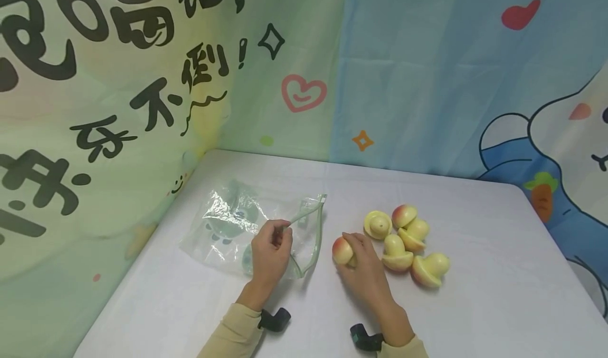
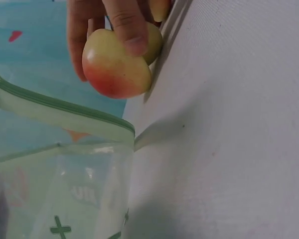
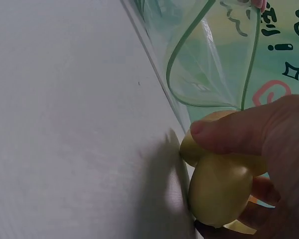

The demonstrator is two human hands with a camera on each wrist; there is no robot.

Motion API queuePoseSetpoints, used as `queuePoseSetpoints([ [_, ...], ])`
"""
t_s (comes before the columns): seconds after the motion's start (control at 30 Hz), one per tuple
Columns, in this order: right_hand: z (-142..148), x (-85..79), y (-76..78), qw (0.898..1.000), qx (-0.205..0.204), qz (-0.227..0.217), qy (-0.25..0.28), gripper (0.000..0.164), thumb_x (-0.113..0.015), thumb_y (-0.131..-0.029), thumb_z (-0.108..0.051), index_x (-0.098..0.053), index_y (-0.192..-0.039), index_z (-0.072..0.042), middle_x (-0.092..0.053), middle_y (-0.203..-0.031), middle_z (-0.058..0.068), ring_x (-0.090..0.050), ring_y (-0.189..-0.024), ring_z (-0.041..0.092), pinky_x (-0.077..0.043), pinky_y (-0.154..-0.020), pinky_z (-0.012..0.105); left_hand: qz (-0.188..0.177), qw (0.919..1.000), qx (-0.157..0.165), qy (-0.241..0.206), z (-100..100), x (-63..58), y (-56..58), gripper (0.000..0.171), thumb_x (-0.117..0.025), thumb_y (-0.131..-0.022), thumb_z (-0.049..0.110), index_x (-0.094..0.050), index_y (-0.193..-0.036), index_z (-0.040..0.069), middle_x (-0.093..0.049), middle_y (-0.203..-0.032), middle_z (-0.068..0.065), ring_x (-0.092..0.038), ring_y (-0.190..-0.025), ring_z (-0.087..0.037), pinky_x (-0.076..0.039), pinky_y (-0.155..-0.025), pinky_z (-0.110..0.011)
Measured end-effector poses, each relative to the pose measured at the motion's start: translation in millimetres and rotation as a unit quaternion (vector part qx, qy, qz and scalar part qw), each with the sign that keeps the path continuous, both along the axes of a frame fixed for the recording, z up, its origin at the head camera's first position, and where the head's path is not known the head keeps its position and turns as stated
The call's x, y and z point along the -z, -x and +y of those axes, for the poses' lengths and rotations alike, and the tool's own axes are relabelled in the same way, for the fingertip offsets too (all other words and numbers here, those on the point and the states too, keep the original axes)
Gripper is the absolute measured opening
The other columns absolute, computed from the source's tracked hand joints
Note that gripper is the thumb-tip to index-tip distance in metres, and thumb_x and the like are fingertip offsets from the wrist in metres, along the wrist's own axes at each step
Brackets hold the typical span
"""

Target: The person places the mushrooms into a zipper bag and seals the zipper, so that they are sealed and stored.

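Note:
My left hand pinches the green zip edge of a clear plastic zip bag lying on the table. The bag's mouth gapes toward the right, its green strips apart. In my right hand is a yellow mushroom-shaped piece with a red-blushed cap, just right of the bag's mouth. The left wrist view shows its red and yellow cap under the thumb. In the right wrist view, the thumb lies over the piece and its rounded yellow stem shows below.
Several similar mushroom-shaped pieces lie clustered right of my right hand, some with stems up. They stand on a white-covered table. Printed cloth curtains hang along the left side and the back.

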State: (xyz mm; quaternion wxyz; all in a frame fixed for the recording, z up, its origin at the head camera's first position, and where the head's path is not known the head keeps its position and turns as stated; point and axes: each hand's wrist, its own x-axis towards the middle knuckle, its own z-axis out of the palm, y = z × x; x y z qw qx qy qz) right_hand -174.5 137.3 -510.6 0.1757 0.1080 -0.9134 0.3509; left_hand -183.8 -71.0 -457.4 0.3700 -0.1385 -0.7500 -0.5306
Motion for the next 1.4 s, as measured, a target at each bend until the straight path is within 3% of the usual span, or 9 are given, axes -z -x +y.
queuePoseSetpoints([
  [0.13, -0.8, 3.1, 1.1, 1.000, 0.006, -0.019, 0.016, 0.062, -0.082, -0.072, -0.008, -0.058, -0.129, -0.006, -0.056, -0.125, 0.013, -0.056, -0.116, 0.031, -0.048, -0.095, 0.048, -0.006, 0.9999, 0.009, -0.001, 1.2, -0.4, 0.3, 0.017, -0.063, -0.074, -0.019, -0.063, -0.088, -0.009, -0.056, -0.066, -0.013, -0.050, -0.053, -0.020, -0.043, -0.047, -0.018],
  [0.23, -5.3, 3.3, 2.0, 0.998, 0.009, -0.028, 0.060, 0.063, -0.082, -0.073, -0.010, -0.056, -0.131, -0.007, -0.057, -0.127, 0.013, -0.054, -0.120, 0.030, -0.045, -0.099, 0.048, -0.007, 0.9998, 0.015, 0.006, 2.2, -0.1, 0.4, 0.017, -0.063, -0.075, -0.018, -0.063, -0.089, -0.009, -0.057, -0.067, -0.012, -0.051, -0.054, -0.019, -0.043, -0.047, -0.018],
  [0.4, -23.7, 0.3, 3.7, 0.987, -0.011, -0.047, 0.151, 0.068, -0.083, -0.074, -0.012, -0.053, -0.135, -0.009, -0.058, -0.129, 0.009, -0.058, -0.111, 0.025, -0.052, -0.087, 0.043, -0.004, 0.9997, 0.019, 0.014, 3.2, 1.3, 0.5, 0.017, -0.064, -0.074, -0.018, -0.063, -0.088, -0.008, -0.056, -0.067, -0.011, -0.050, -0.052, -0.019, -0.042, -0.047, -0.016],
  [0.5, -36.9, 0.1, 5.9, 0.984, -0.033, -0.041, 0.173, 0.069, -0.084, -0.074, -0.012, -0.053, -0.136, -0.008, -0.059, -0.128, 0.008, -0.061, -0.103, 0.022, -0.056, -0.078, 0.038, -0.004, 0.9997, 0.021, 0.014, 3.6, 2.0, 0.2, 0.017, -0.064, -0.074, -0.018, -0.064, -0.088, -0.008, -0.056, -0.066, -0.012, -0.050, -0.052, -0.020, -0.041, -0.047, -0.015],
  [0.73, -58.3, 2.8, 16.4, 0.988, -0.072, -0.018, 0.132, 0.067, -0.085, -0.073, -0.011, -0.056, -0.132, -0.006, -0.061, -0.123, 0.009, -0.061, -0.099, 0.021, -0.054, -0.078, 0.037, -0.026, 0.9993, 0.025, 0.007, 5.0, 4.2, -1.5, 0.016, -0.065, -0.075, -0.017, -0.064, -0.089, -0.008, -0.056, -0.068, -0.010, -0.051, -0.054, -0.017, -0.044, -0.046, -0.018],
  [0.93, -68.0, 4.8, 22.4, 0.990, -0.090, -0.046, 0.095, 0.060, -0.081, -0.073, -0.009, -0.059, -0.129, -0.009, -0.062, -0.121, 0.007, -0.059, -0.094, 0.018, -0.049, -0.076, 0.032, -0.009, 0.9997, 0.021, 0.011, 6.0, 6.1, -2.9, 0.018, -0.064, -0.073, -0.018, -0.063, -0.088, -0.007, -0.055, -0.068, -0.009, -0.051, -0.054, -0.018, -0.044, -0.047, -0.017],
  [1.2, -73.2, 2.6, 24.1, 0.986, -0.137, -0.063, 0.070, 0.064, -0.076, -0.071, 0.004, -0.057, -0.132, -0.004, -0.062, -0.127, 0.009, -0.061, -0.102, 0.019, -0.052, -0.082, 0.034, 0.002, 0.9999, 0.006, 0.013, 0.5, 34.2, 14.2, 0.017, -0.068, -0.076, -0.012, -0.066, -0.090, -0.001, -0.057, -0.069, -0.006, -0.051, -0.055, -0.014, -0.042, -0.046, -0.016],
  [1.4, -72.6, -0.8, 25.6, 0.979, -0.174, -0.076, 0.070, 0.065, -0.077, -0.072, 0.004, -0.057, -0.133, -0.006, -0.063, -0.125, 0.008, -0.061, -0.098, 0.019, -0.053, -0.081, 0.033, -0.003, 0.9999, 0.003, 0.010, -6.1, 37.1, 16.8, 0.017, -0.066, -0.080, -0.006, -0.068, -0.093, 0.005, -0.059, -0.073, -0.003, -0.053, -0.058, -0.010, -0.044, -0.047, -0.015],
])
